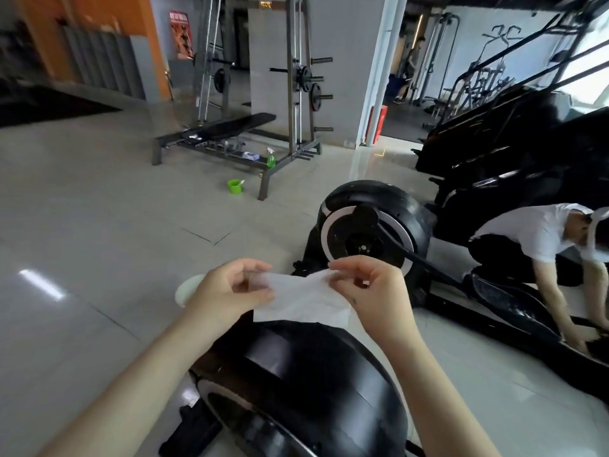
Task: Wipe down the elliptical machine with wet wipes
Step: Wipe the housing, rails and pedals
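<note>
Tiles [99, 225], glossy and pale, under elliptical machine [313, 390]

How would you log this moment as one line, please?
left hand: pinches wet wipe | right hand: pinches same wipe | wipe: spread between hands | elliptical machine: beneath wipe

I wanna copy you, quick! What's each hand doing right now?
Left hand: pinching one edge of the wet wipe.
Right hand: pinching the wet wipe's other edge.

wipe [304, 300] white | elliptical machine [296, 384] black | cup [235, 187] green
</note>
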